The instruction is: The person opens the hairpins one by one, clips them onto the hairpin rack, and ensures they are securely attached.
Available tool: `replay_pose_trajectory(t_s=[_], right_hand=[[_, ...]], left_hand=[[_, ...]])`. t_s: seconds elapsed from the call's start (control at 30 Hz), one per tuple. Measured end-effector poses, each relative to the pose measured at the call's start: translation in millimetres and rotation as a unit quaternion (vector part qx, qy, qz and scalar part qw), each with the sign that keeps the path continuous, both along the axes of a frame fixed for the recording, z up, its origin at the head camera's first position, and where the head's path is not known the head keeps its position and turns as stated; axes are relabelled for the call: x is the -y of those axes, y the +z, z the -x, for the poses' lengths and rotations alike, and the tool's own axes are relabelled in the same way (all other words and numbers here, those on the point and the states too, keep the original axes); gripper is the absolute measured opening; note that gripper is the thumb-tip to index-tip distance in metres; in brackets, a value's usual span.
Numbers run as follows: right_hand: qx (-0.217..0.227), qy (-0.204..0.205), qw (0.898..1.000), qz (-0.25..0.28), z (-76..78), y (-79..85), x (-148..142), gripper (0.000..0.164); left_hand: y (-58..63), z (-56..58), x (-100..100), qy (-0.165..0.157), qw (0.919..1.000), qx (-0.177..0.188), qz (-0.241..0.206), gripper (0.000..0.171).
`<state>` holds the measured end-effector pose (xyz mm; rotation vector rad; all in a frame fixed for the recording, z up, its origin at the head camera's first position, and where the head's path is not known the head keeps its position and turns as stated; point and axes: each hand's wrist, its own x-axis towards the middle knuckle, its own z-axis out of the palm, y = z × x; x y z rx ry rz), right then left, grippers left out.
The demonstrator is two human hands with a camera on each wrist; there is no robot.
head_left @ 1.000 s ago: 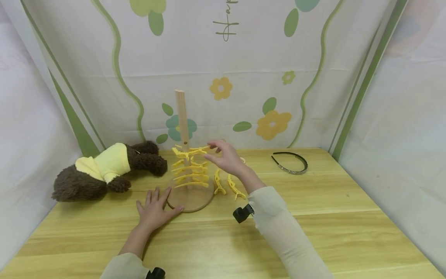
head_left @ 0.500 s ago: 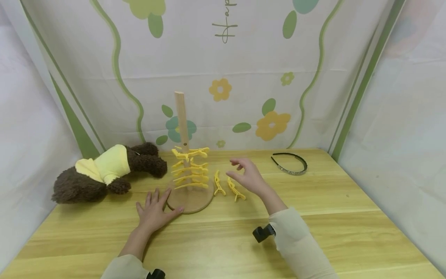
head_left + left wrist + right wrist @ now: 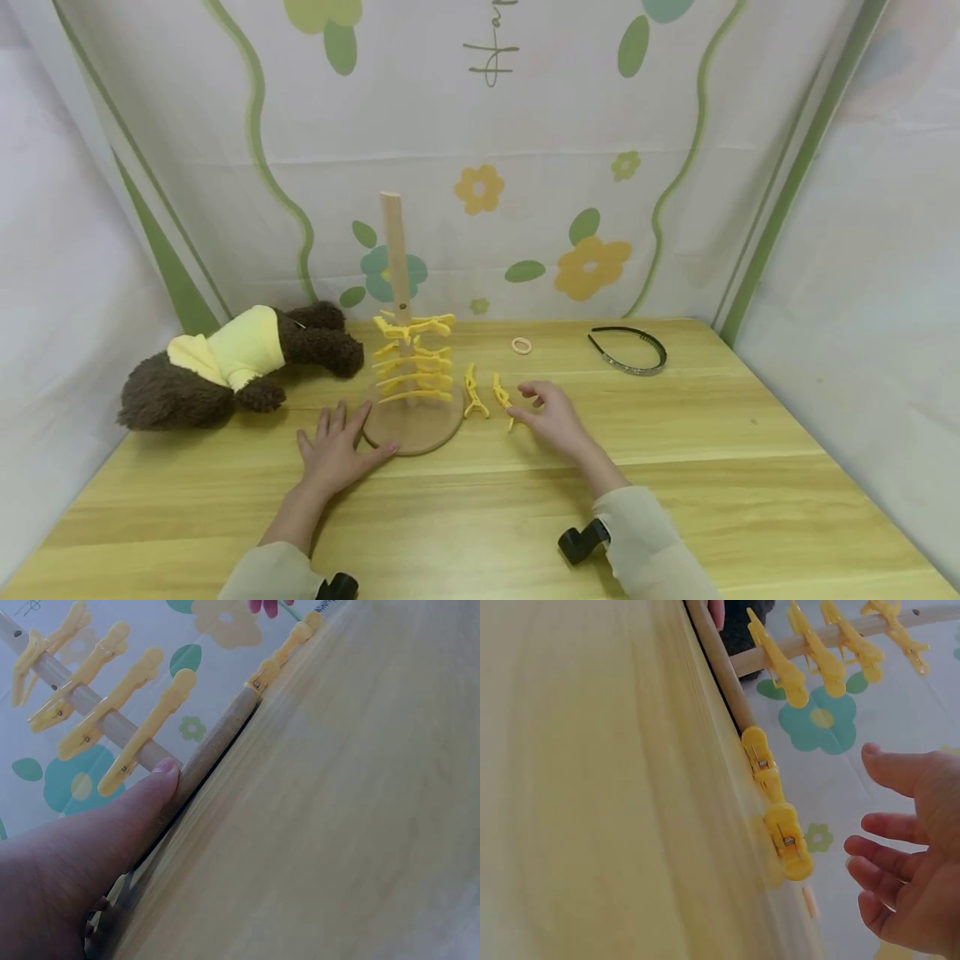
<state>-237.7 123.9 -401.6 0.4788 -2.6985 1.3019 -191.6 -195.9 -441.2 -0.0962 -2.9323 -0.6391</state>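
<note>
A wooden stand with an upright post (image 3: 394, 254) and a round base (image 3: 412, 433) stands left of centre, with several yellow spring clips (image 3: 414, 380) stacked along its post. My left hand (image 3: 333, 457) rests with spread fingers at the left edge of the base; in the left wrist view its thumb (image 3: 154, 787) lies against the base. Two more yellow clips lie on the table right of the stand, a left one (image 3: 472, 392) and a right one (image 3: 500, 389). My right hand (image 3: 557, 422) is beside the right clip, fingers loosely bent and holding nothing, with the thumb overlapping that clip in the head view.
Behind the loose clips lies a small pale ring (image 3: 521, 346). A black headband (image 3: 633, 369) is at the back right. On the left, a dark brown plush toy (image 3: 247, 354) in a yellow top lies on its side. A patterned cloth (image 3: 480, 125) hangs behind the table.
My right hand has left the top clip on the stand, moved right and then down towards the loose clips, uncovering the ring. The left hand has stayed at the base.
</note>
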Motion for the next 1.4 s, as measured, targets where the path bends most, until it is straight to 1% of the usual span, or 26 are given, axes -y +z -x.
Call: replay_pose_trajectory(t_s=[0.13, 0.27, 0.4, 0.53, 0.73, 0.83, 0.97, 1.1, 1.23, 1.33, 1.4], right_hand=[[-0.011, -0.006, 1.0, -0.001, -1.3, -10.2, -3, 0.044], [-0.018, -0.02, 1.0, -0.008, -1.2, -21.9, -3, 0.045], [-0.04, -0.04, 0.997, -0.044, -1.2, -33.2, 0, 0.044], [-0.062, -0.059, 0.993, -0.075, -2.7, -38.3, 5, 0.039], [-0.059, -0.111, 0.988, -0.094, -4.7, -37.0, 6, 0.036], [-0.056, -0.132, 0.984, -0.106, -4.4, -35.3, 4, 0.04], [-0.046, -0.15, 0.98, -0.122, -3.4, -34.4, 2, 0.049], [-0.04, -0.155, 0.978, -0.136, -2.3, -34.0, -1, 0.055], [-0.041, -0.155, 0.978, -0.132, -2.6, -33.4, -2, 0.05], [-0.032, -0.156, 0.98, -0.121, -2.5, -33.6, -3, 0.047], [-0.027, -0.159, 0.982, -0.101, -1.5, -33.7, -3, 0.047]], left_hand=[[1.7, 0.4, 0, -0.003, 1.0, 0.0, 0.001, 0.09], [2.9, 0.0, -1, -0.006, 1.0, -0.004, -0.002, 0.09], [1.3, -0.4, -1, -0.006, 0.9999, -0.007, -0.005, 0.089], [-0.9, -1.4, 0, -0.005, 1.0, -0.005, -0.004, 0.089], [-0.3, 0.0, 0, -0.004, 1.0, -0.006, -0.001, 0.089], [0.0, 0.6, -1, -0.003, 1.0, -0.003, 0.0, 0.089], [-0.7, 1.2, 0, -0.001, 1.0, -0.003, -0.001, 0.09], [-1.9, 2.1, 0, 0.0, 1.0, -0.006, 0.001, 0.09], [-2.4, 2.3, 1, 0.0, 1.0, -0.006, 0.001, 0.09], [-2.5, 1.8, 1, -0.001, 1.0, -0.005, 0.001, 0.09], [-2.5, 1.6, 0, -0.001, 1.0, -0.004, 0.001, 0.09]])
